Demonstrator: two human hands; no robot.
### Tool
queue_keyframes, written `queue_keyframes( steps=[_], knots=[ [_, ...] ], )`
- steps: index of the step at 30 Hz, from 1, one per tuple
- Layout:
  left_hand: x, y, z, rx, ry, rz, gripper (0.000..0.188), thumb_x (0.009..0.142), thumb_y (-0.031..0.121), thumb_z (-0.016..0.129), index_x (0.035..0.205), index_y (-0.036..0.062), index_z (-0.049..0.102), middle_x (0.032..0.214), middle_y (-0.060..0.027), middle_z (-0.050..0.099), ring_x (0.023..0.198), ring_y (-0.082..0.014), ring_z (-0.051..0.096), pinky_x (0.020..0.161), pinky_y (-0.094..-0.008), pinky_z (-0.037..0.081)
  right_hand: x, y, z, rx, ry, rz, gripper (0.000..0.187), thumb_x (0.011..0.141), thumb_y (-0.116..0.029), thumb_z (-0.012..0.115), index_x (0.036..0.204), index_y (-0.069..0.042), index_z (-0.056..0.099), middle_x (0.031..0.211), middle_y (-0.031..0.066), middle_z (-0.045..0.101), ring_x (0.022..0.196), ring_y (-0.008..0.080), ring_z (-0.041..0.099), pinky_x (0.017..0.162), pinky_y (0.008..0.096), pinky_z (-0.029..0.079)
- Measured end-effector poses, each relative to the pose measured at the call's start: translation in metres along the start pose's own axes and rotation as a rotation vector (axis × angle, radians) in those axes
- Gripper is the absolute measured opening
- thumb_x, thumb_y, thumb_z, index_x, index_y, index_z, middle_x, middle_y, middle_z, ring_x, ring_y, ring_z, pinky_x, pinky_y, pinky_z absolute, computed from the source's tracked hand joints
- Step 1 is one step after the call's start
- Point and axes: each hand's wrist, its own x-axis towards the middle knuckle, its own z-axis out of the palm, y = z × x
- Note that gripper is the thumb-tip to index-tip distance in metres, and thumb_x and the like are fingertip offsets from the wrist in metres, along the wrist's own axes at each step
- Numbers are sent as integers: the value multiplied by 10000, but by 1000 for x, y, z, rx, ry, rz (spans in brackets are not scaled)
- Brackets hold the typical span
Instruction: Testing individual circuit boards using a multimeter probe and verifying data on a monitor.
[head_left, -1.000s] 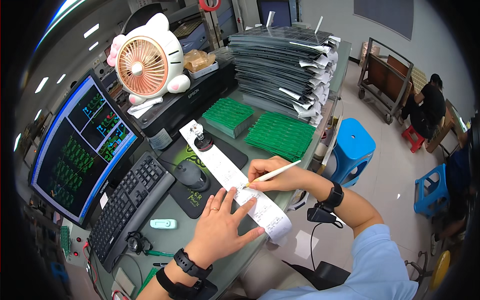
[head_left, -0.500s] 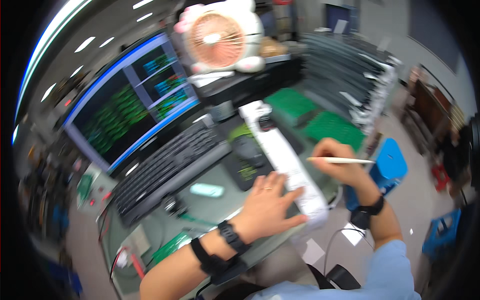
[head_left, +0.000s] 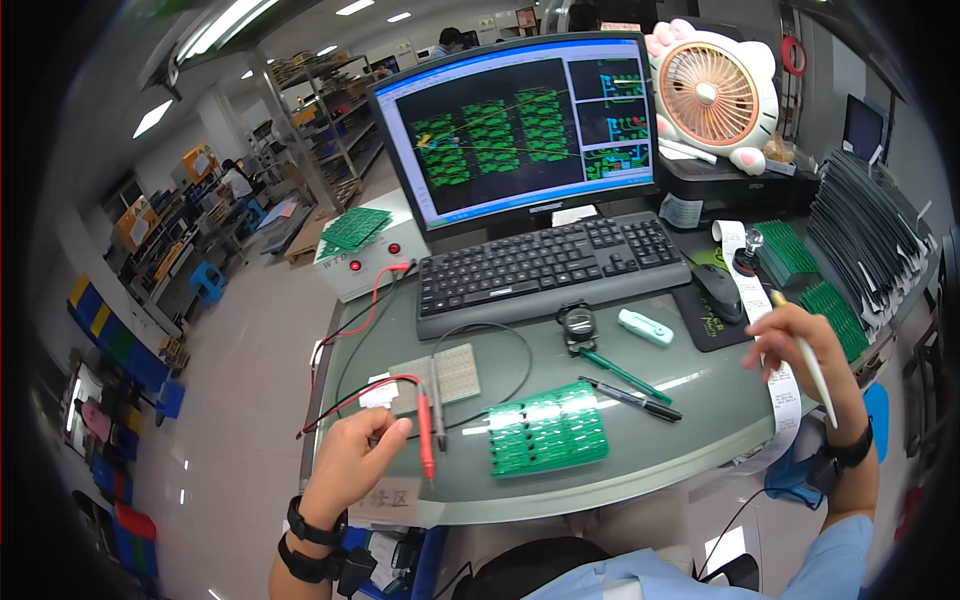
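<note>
My right hand (head_left: 800,350) holds a slim cream pen (head_left: 818,385) between its fingers, above the right side of the desk. Under and beside that hand runs a long white paper strip (head_left: 783,395) with printing on it, hanging over the desk's front edge. My left hand (head_left: 355,455) is at the front left edge with its fingers curled in; I see nothing in it. Close to its thumb lie a red test probe (head_left: 425,435) and a black test probe (head_left: 438,405) with leads. A stack of green circuit boards (head_left: 548,428) lies in front of me.
A keyboard (head_left: 550,272) stands before a monitor (head_left: 500,125). A mouse (head_left: 718,292), a magnifier loupe (head_left: 578,325), a mint-coloured stick (head_left: 646,327) and pens (head_left: 630,398) lie around. A beige board (head_left: 450,375) is at left. Black folders (head_left: 865,235) and a fan (head_left: 708,90) stand at right.
My left hand has left the paper strip for the desk's left edge, its fingers now curled. My right hand still holds the pen, now pointing upward. The view has turned left and levelled.
</note>
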Motion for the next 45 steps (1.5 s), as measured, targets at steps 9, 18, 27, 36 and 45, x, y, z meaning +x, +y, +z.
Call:
queue_keyframes(
  steps=[9,18,27,36,45],
  knots=[
    [34,-31,50,630,-6,58,588,796,641,565,723,65,652,609,-119,629,573,-331,634,508,-424,476,122,-61,154,-401,-458,-522,143,896,-190,615,998,-96,581,780,120,641,718,318,647,608,427,473],
    [30,-74,17,-672,-175,-112,211,926,240,515,886,36,551,639,-20,556,549,-92,500,532,-257,439,138,-68,181,-115,-311,-454,150,947,-179,576,1034,-57,585,806,87,666,736,206,663,642,319,506],
    [-25,-60,-96,-1731,335,140,184,989,204,483,1046,30,498,599,33,398,472,-63,315,445,-227,273,162,-52,217,-79,-310,-342,174,922,-194,635,1013,-49,604,844,94,662,753,165,662,680,284,523],
    [-106,-97,-153,-1484,804,777,129,995,114,463,893,50,416,843,-24,393,730,-135,367,616,-274,334,182,-38,318,-963,-741,-285,630,691,-439,798,1157,-86,565,1026,109,652,1036,333,581,782,449,503],
    [-158,-138,-64,-1329,583,-52,197,977,233,455,893,59,493,704,-37,474,604,-156,507,545,-299,445,144,-51,335,-565,-1131,-654,599,653,-206,810,1190,-140,554,1293,121,546,1242,344,487,938,445,496]
  ],
)
